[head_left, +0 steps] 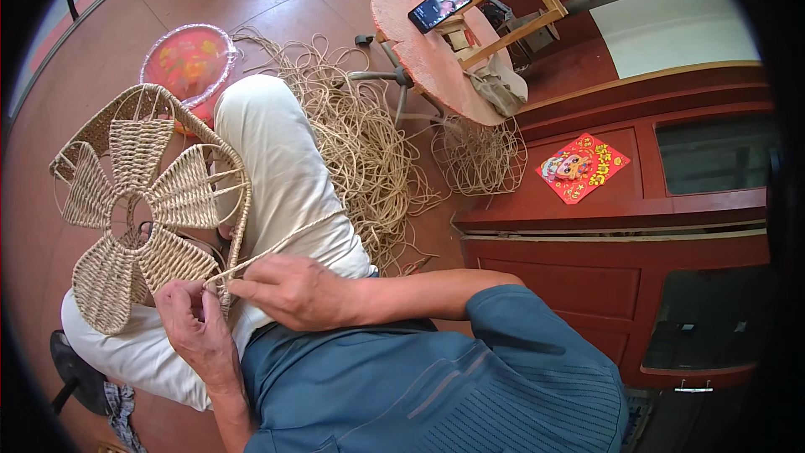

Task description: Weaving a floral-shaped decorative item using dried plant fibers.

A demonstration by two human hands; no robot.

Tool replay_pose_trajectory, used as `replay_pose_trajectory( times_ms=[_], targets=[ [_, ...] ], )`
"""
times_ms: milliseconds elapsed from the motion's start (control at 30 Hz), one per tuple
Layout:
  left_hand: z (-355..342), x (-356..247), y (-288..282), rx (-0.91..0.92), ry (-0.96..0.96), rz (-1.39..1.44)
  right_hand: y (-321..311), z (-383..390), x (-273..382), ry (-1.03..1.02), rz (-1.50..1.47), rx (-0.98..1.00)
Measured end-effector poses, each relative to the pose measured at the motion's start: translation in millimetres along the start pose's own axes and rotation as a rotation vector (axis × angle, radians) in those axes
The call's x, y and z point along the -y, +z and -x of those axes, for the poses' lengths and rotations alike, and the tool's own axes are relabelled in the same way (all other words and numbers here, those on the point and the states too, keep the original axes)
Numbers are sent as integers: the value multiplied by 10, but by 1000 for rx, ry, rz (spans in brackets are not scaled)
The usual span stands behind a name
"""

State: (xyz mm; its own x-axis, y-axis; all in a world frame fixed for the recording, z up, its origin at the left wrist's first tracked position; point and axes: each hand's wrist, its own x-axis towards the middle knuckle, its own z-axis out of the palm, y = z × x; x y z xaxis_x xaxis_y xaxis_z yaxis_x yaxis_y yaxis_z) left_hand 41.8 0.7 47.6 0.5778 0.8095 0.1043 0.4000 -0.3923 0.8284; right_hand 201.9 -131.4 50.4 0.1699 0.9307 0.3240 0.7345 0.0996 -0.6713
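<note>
A woven straw basket [176, 210] with five petal-shaped panels around an open ring rests on my white-trousered legs. My left hand [194, 327] grips its lower right edge, fingers bent around the frame where a pale twisted cord [293, 231] meets it. My right hand [289, 289] pinches that cord beside the left hand, thumb and forefinger closed at the edge of the lower right panel. The cord runs up and to the right across my knee. Exactly where it threads through the frame is partly hidden by my fingers.
A cord heap [360, 168] lies beyond my knee, near a red basin [184, 63] and wire frame [478, 168]. A round pink stool [402, 17] holds a phone [438, 4] and wooden frame [495, 50]. Red cabinet doors [553, 285] stand right, a dark seat [71, 369] lower left.
</note>
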Motion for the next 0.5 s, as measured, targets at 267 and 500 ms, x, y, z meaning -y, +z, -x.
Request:
replay_pose_trajectory(
  times_ms=[267,500],
  targets=[
    [-43,-6,-15,-15,-56,27,254,-73,-55,11,-7,52],
    [-70,76,-6,6,-2,-14,248,-108,-52,-18,67,149]
  ],
)
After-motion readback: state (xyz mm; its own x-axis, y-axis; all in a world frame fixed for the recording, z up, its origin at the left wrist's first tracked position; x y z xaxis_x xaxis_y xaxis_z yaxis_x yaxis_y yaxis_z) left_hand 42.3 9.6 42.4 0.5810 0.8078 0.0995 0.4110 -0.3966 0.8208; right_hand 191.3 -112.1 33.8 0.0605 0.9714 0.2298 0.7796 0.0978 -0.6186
